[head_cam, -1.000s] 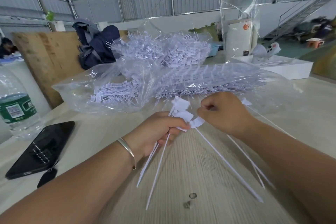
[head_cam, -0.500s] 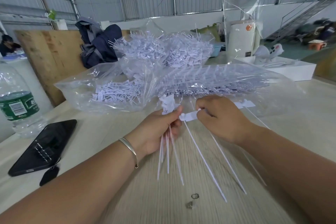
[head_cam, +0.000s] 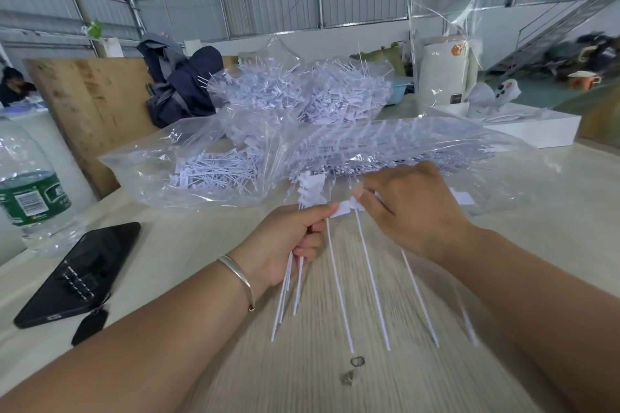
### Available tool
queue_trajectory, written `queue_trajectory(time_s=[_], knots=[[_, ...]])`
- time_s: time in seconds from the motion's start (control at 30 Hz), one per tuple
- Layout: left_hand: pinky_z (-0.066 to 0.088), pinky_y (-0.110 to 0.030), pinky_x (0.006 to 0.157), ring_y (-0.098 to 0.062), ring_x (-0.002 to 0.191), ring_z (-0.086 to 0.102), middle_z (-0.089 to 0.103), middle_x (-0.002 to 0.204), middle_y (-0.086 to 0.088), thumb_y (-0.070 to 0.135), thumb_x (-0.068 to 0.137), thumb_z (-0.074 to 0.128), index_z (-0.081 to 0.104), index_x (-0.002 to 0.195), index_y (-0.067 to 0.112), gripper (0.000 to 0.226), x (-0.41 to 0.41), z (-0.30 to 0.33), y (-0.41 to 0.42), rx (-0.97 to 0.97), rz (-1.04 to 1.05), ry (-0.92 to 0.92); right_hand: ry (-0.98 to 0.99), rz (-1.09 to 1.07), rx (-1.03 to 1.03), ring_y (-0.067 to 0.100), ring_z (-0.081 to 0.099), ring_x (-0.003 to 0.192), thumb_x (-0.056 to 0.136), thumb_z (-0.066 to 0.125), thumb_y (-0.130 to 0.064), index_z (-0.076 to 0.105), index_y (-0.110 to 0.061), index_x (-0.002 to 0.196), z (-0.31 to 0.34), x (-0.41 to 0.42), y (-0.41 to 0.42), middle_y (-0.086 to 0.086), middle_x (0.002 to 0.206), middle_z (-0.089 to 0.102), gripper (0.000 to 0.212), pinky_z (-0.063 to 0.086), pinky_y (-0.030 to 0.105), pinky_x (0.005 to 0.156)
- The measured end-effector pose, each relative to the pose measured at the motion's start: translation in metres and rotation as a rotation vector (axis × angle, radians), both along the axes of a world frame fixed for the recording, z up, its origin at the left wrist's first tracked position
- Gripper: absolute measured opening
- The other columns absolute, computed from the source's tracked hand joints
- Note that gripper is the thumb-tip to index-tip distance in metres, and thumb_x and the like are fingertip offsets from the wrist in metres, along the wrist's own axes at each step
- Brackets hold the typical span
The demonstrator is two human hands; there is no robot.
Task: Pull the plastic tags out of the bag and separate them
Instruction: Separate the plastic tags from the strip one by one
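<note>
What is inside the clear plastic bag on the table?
The clear plastic bag holds many white plastic tags, loose and in rows. How many lie under the top layer cannot be seen.

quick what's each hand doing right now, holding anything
Left hand: closed, gripping a bundle of white plastic tags.
Right hand: fingers pinching the head of a tag beside that bundle.
</note>
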State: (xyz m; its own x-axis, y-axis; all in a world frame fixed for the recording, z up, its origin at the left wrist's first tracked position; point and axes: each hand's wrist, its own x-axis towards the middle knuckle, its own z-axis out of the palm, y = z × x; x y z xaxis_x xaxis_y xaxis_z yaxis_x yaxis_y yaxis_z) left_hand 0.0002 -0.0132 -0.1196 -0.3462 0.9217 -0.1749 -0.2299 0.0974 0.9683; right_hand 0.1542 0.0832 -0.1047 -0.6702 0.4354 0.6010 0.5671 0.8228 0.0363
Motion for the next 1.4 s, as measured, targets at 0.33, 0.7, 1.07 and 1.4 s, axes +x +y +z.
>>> queue_trajectory(time_s=[0.33,0.7,1.07,1.4], knots=[[0.021,-0.015,0.032,-0.003,0.035,0.024,0.033,0.054,0.005,0.027,0.091,0.058,0.052,0.077,0.011,0.022,0.003,-0.002,-0.003,0.131,-0.084,-0.015,0.329,0.433,-0.973,0.007,0.037,0.055,0.096,0.051,-0.03,0.045,-0.005,0.069,-0.003,-0.003,-0.006,0.002,0.062,0.037,0.037,0.033,0.017,0.058],[0.02,-0.015,0.028,-0.003,0.033,0.025,0.055,0.058,0.003,0.038,0.095,0.054,0.05,0.084,0.014,0.027,0.005,0.002,0.001,0.08,-0.053,-0.087,0.192,0.162,-0.852,0.014,0.043,0.057,0.073,0.045,-0.076,0.042,-0.015,0.059,-0.005,-0.003,0.0,-0.003,0.059,0.043,0.063,0.036,0.031,0.065],[0.016,-0.014,0.03,-0.003,0.036,0.022,0.03,0.053,0.007,0.013,0.085,0.068,0.053,0.064,0.02,0.027,-0.011,-0.004,0.002,0.052,0.055,-0.092,0.189,0.129,-0.652,0.011,0.043,0.055,0.089,0.054,-0.031,0.057,-0.012,0.07,-0.003,0.001,0.003,-0.005,0.055,0.046,0.027,0.036,0.031,0.062],[0.016,-0.015,0.033,-0.005,0.035,0.021,0.028,0.055,0.006,0.055,0.077,0.067,0.046,0.066,0.025,0.039,-0.007,0.0,0.001,0.004,-0.014,0.117,0.157,0.193,-0.541,0.007,0.041,0.055,0.088,0.057,-0.03,0.059,-0.017,0.071,-0.004,0.0,0.002,-0.005,0.058,0.047,0.022,0.033,0.027,0.06]])
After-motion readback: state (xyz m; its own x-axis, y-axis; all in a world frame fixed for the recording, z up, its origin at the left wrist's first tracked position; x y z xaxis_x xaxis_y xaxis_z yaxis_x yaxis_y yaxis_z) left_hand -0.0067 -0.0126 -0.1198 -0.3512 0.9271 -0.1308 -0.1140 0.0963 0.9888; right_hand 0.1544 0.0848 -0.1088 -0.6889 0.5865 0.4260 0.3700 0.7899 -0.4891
